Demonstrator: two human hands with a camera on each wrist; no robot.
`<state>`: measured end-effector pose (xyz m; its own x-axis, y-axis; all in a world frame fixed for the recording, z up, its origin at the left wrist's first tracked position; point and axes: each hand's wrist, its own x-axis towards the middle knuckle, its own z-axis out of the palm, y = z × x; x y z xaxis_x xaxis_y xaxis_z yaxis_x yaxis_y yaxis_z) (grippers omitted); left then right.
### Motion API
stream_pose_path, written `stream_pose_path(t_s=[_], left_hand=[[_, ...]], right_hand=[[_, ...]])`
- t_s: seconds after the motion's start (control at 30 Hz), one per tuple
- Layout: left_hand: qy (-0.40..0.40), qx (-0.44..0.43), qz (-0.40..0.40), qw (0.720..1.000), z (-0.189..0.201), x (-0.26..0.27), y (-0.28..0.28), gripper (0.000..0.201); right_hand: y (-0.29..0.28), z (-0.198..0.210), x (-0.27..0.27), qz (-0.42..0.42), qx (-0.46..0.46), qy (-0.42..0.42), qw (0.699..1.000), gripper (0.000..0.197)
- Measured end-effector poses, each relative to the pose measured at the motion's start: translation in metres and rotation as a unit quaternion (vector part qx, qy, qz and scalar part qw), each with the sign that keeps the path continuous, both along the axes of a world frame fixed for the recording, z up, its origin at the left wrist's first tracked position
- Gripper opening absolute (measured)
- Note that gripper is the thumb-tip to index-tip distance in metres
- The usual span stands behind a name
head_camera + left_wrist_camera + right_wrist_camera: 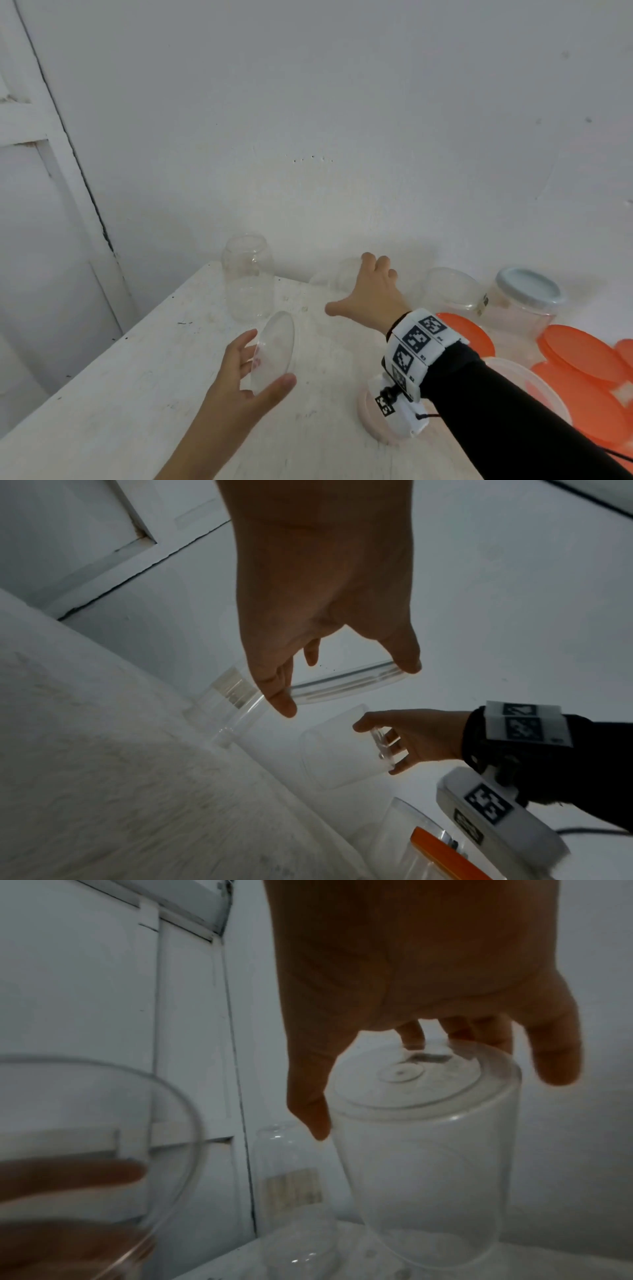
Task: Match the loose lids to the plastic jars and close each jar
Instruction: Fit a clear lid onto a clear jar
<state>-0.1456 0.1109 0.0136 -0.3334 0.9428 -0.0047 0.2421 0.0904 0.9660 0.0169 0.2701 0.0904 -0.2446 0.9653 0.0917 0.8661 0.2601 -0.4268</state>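
Left hand (239,370) fingers and thumb curled round the rim of a clear round lid (275,353), pinching it edge-on, tilted nearly upright, lifted off the desk (102,394) over its left-middle part. In the left wrist view the thumb and forefinger clamp opposite rim points of the lid (342,685).

Right hand (370,291) reaches to the far edge of the desk, fingers spread and bent down over the top of a clear jar (421,1164) standing by the wall. Right wrist view: fingertips (414,1034) touch the jar's flat upper face, thumb lies against its side; that upper face looks closed, with a small centre dimple, so the jar may be upside down, cannot tell for sure. Grip looks loose rather than clamped.

A tall clear open jar (247,277) stands near the far left corner. A wide clear jar (452,291) sits toward the far right, and next to it a jar with a pale blue lid (529,289) already on. Orange lids (582,359) lie stacked at the right edge. Under the right forearm stands a low container with a pinkish lid (373,414), partly hidden by the wrist camera mount (411,342).
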Motion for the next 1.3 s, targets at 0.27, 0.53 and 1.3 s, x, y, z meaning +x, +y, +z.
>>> stream_pose_path(t_s=[0.27,0.53,1.3], left_hand=[[-0.032,0.012,0.037,0.999,0.025,0.003,-0.031,0.085],[-0.043,0.027,0.038,0.998,0.043,0.014,-0.050,0.091],[0.014,-0.017,-0.038,0.999,0.065,0.069,-0.059,0.098]], right_hand=[[-0.084,0.002,0.034,0.062,-0.132,0.248,0.958,0.097],[-0.135,-0.020,0.079,0.019,-0.361,0.434,0.825,0.075],[-0.182,-0.057,0.146,0.059,-0.339,0.265,0.901,0.095]])
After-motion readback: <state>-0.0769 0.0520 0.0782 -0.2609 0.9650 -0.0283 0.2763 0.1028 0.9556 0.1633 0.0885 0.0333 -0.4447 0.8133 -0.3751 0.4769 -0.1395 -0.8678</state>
